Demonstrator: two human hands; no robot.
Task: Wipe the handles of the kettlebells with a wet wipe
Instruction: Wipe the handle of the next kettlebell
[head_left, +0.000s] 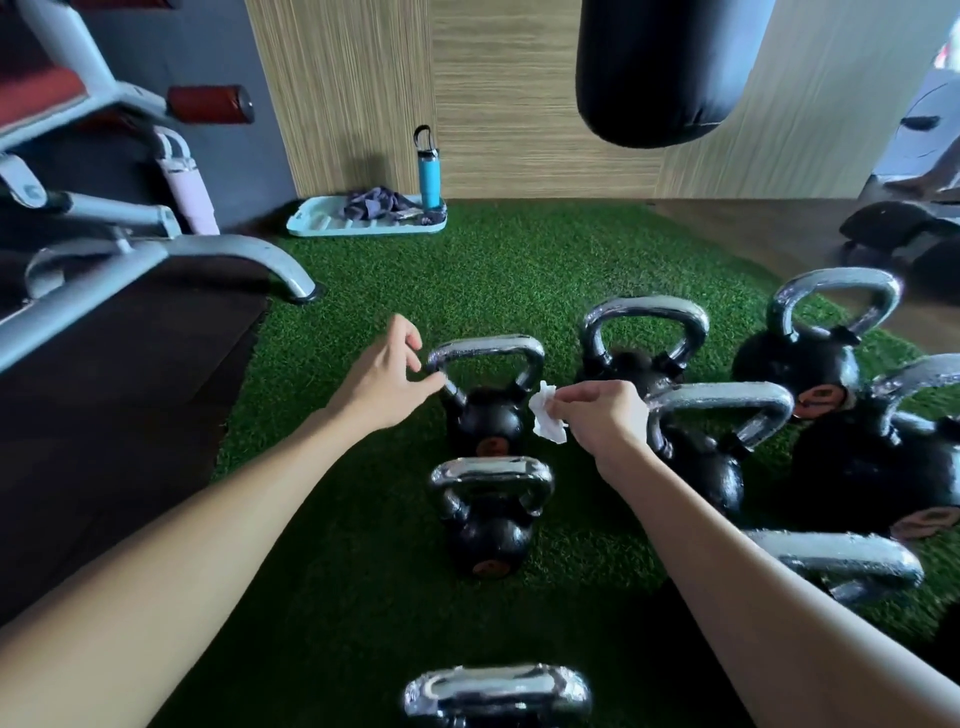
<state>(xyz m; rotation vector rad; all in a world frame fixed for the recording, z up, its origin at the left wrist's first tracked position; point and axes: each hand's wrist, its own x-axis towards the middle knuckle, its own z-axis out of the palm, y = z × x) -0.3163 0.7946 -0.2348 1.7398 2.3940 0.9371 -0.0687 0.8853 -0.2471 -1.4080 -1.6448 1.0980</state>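
Wipe (548, 418) pinched in right hand (605, 415) beside kettlebell handle (488, 347), left hand (387, 374) pinching its left corner.

left hand (382, 382) bare | right hand (605, 415) bare | forearms (208, 545) bare

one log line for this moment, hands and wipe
left hand: at left corner of far small kettlebell handle, grip unclear | right hand: pinches wet wipe beside handle's right leg | floor: green turf
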